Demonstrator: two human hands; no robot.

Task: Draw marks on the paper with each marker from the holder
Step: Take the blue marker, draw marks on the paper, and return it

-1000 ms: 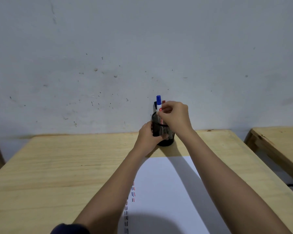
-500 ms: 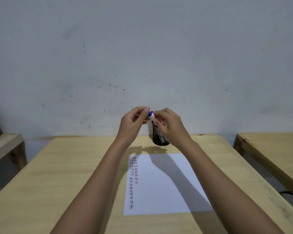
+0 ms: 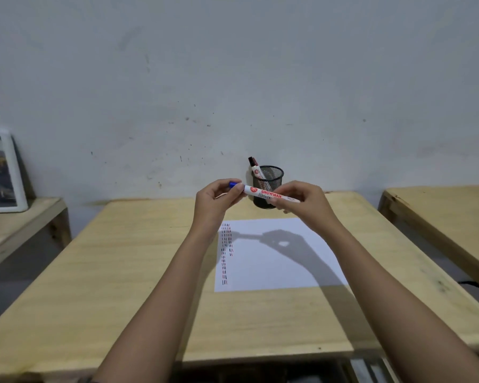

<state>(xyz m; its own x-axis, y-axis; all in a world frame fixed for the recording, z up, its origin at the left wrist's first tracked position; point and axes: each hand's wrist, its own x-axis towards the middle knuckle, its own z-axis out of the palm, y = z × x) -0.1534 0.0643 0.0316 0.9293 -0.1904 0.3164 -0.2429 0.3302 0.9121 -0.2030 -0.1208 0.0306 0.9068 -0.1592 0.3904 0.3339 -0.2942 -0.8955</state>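
A white marker (image 3: 263, 193) with a blue cap is held level in the air above the far edge of the paper. My left hand (image 3: 215, 207) pinches its capped blue end; my right hand (image 3: 304, 201) grips the other end of the barrel. Behind them stands a black mesh holder (image 3: 273, 172) near the wall, with another marker (image 3: 253, 165) leaning out of it, dark cap up. The white paper (image 3: 282, 261) lies flat on the wooden table, with columns of short black, red and blue dashes (image 3: 226, 252) along its left edge.
The wooden table (image 3: 138, 258) runs up to a grey wall. A second wooden table (image 3: 443, 214) stands at the right. A lower bench at the left carries a framed picture (image 3: 0, 172) leaning on the wall.
My right hand lifted the blue-capped marker out of the holder and brought it toward me. My left hand let go of the holder and took the cap end. The view pulled back.
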